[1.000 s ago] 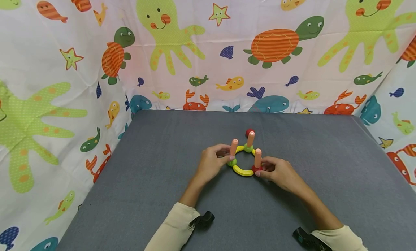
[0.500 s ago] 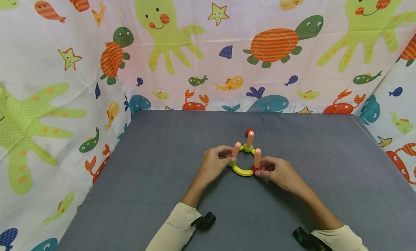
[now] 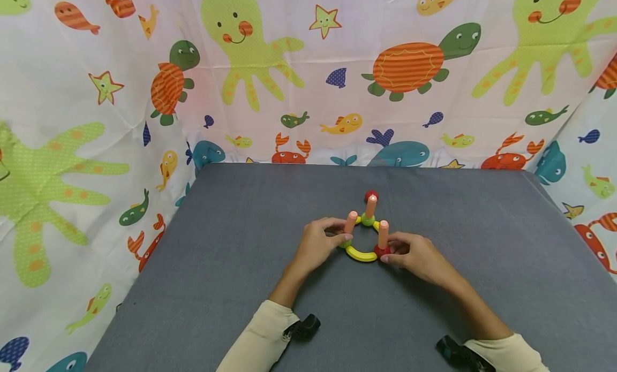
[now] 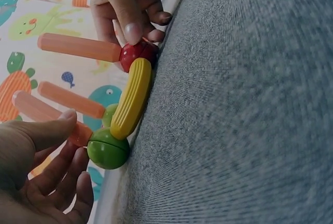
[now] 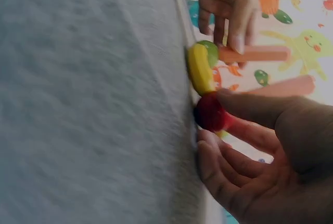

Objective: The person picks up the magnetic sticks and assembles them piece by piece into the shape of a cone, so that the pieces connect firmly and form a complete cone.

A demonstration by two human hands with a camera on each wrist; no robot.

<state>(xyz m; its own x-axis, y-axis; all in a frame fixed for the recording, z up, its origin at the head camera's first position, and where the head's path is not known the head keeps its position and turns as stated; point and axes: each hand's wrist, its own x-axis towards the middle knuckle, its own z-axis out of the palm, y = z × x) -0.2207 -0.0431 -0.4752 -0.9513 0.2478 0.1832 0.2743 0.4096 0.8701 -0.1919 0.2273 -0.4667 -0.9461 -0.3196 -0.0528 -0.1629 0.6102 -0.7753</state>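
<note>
A ring of yellow curved pieces [image 4: 131, 99] joined by balls lies on the grey table, with three orange pegs standing up from the balls. My left hand [image 3: 315, 246] pinches the left peg [image 3: 351, 221] low down, thumb in front and fingers behind, just above its green ball [image 4: 106, 148]. That peg leans slightly right. On the ring's right side, my right hand [image 3: 416, 257] holds the red ball [image 5: 209, 112] between thumb and fingers, below its upright peg [image 3: 383, 234]. At the back, another peg [image 3: 371, 206] stands in a green ball [image 3: 368, 220], untouched.
A loose-looking red ball [image 3: 371, 195] sits behind the back peg; whether it touches the ring is unclear. Grey cloth covers the table [image 3: 231, 265]. A curtain [image 3: 308, 56] printed with sea animals hangs along the back and sides.
My left hand has shifted slightly right and up along the left peg, which has gone from nearly upright to leaning right. The right hand has stayed almost still on the red ball.
</note>
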